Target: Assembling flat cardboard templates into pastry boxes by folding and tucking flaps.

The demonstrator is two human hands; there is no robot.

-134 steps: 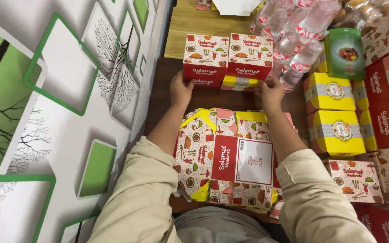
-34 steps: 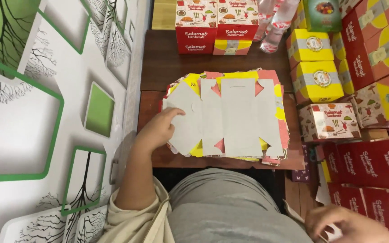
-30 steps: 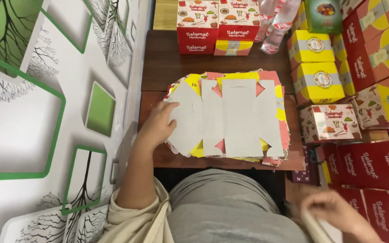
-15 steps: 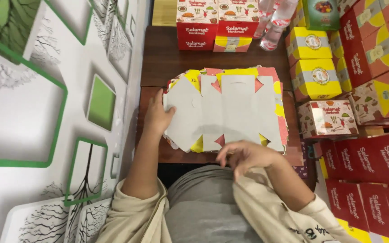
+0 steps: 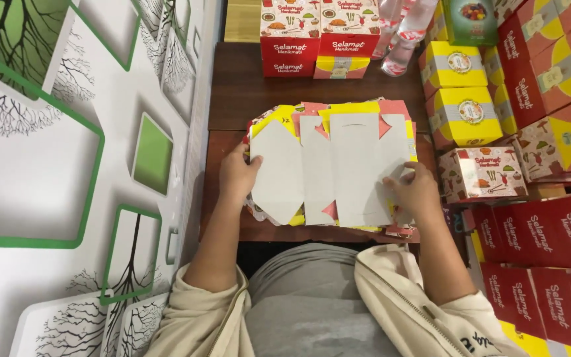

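a grey lap (image 5: 312,297) and two beige sleeves (image 5: 424,304) are seen closest, at the bottom. just past them a brown wooden table (image 5: 232,99) is seen, and a stack of flat unfolded cardboard boxes (image 5: 335,168) is laid on its near part, white side up, with red and yellow edges showing around it. the left hand (image 5: 238,175) is laid on the left edge of the stack, with the fingers bent over the white flap there. the right hand (image 5: 418,192) is pressed on the right edge of the stack, with the fingers spread flat and nothing gripped. to the right, just beside the stack, a small folded box with food pictures (image 5: 482,173) is seen, and red boxes (image 5: 550,231) are piled near it. farther back on the right, yellow boxes (image 5: 457,89) are stacked. at the far end of the table, red and white boxes (image 5: 318,36) are stood, with plastic bottles (image 5: 401,30) beside them. a white wall with green frames and tree drawings (image 5: 67,132) is seen along the left.
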